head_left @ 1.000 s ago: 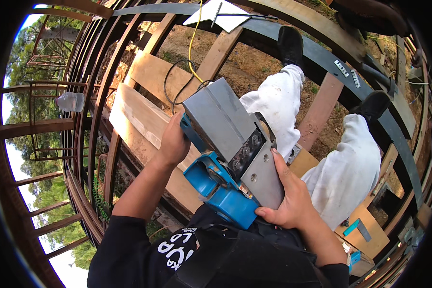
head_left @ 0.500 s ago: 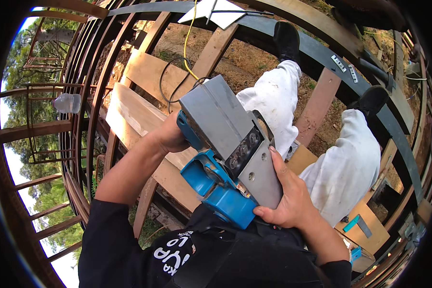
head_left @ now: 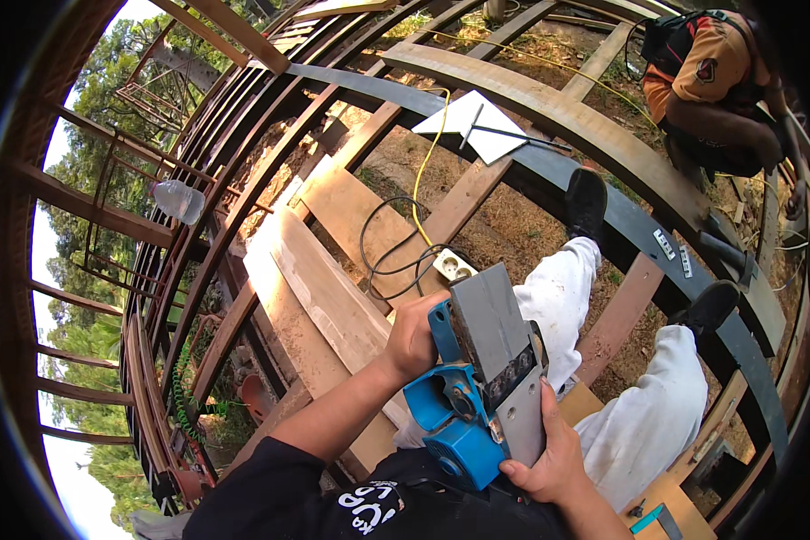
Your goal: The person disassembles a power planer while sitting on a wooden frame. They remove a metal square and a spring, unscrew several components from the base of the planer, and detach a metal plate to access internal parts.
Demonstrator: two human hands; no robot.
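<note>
The blue planer (head_left: 493,385) lies gripped between left fingers (head_left: 420,317) and right fingers (head_left: 552,414).

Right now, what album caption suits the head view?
Left hand and right hand hold a blue planer, its metal sole in view, wooden boards beyond.

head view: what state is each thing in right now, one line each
blue planer: held, metal sole turned up; on or off cannot be told
left hand: gripping the planer's far end
right hand: gripping its near end, thumb on top
white socket block: outlet faces uncovered
black cord: loosely looped
clear bottle: tilted; fill level unclear
white sheet: lying on a beam, dark rods across it
</note>
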